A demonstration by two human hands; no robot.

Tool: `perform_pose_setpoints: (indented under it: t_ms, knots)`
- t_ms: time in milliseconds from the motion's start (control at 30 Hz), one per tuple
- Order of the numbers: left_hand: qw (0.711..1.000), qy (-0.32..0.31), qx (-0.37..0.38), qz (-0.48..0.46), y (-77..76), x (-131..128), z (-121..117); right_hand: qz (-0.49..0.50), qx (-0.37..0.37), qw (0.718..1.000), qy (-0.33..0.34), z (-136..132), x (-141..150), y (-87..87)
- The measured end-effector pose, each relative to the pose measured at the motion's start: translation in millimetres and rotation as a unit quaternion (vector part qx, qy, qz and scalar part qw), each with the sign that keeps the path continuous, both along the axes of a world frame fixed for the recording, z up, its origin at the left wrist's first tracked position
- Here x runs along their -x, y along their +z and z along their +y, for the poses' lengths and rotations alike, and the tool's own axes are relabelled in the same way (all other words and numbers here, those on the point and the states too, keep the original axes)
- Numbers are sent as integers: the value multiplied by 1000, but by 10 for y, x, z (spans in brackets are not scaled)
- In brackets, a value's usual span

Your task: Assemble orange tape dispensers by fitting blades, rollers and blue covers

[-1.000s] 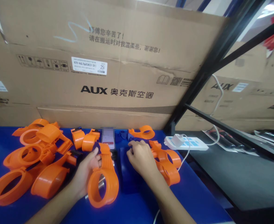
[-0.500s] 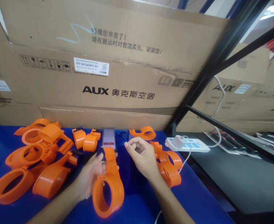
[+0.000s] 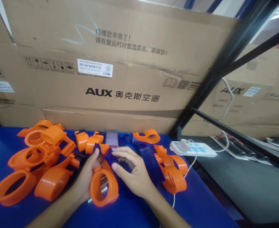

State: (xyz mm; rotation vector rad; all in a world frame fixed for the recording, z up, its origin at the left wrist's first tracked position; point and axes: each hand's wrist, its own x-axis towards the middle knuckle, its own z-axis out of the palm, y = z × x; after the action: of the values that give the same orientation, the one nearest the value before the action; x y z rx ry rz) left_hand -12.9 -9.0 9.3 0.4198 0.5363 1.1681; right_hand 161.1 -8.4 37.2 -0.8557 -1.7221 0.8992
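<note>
In the middle of the head view, my left hand [image 3: 88, 174] is closed around an orange tape dispenser [image 3: 105, 191], its ring hanging toward me. A small dark blue piece [image 3: 96, 147] shows at my left thumb tip. With bent fingers, my right hand [image 3: 132, 172] grips another dark blue plastic piece [image 3: 109, 157] against the dispenser's upper end. Whether the two blue bits are one part, I cannot tell. Just behind stands a phone [image 3: 112, 139] with its screen lit. Something silvery [image 3: 103, 185] is visible through the ring.
Several orange dispensers [image 3: 54, 183] are piled on the blue table [image 3: 134, 215] at left, and more [image 3: 175, 174] lie at right. Dark blue parts [image 3: 149, 158] are beside my right hand. A white power strip [image 3: 194, 148] with a cable sits near a black frame post [image 3: 201, 85]. A large carton [image 3: 130, 72] stands behind.
My right hand has come left and down to the dispenser, now with a dark blue piece in its fingers. The dispenser has tipped and shifted slightly left in my left hand.
</note>
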Motion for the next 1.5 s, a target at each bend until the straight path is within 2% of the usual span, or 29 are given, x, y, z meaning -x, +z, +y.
perform_pose_setpoints:
  t_ms: [233,533,800,1500]
  knots:
    - [999,28,-10,33,33,-1,-44,-66,-53,996,-9,-13,-13,62]
    - [992,104,-49,46,-74,-2,-7,-72,-84,993,-48,8,-26,53]
    - [989,119,-52,76,-139,-22,-10,-71,-99,990,-77,71,-47,2]
    - [984,147,-67,74,-93,-35,-1,-104,-108,988,-43,73,-73,20]
